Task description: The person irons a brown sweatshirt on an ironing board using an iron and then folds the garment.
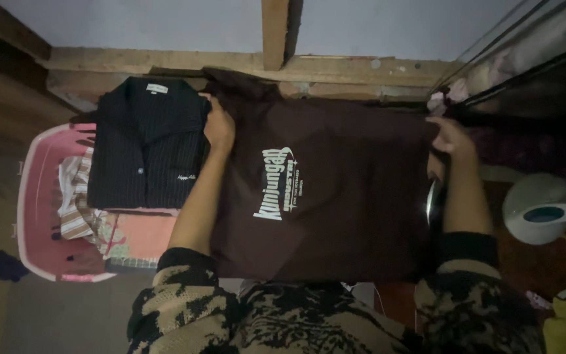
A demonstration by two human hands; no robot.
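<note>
Floor: brown tee (335, 196) btwn hands

Single head-worn view, straight down, close above the hands (335, 134).

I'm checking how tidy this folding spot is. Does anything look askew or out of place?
A little. The folded black pinstriped shirt overhangs the rim of the pink plastic laundry basket rather than lying inside it. A small dark cloth scrap lies loose on the floor beside the basket. The dark brown printed T-shirt lies flat.

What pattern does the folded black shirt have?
Thin pale pinstripes on the folded black shirt, seen in the head view.
</note>
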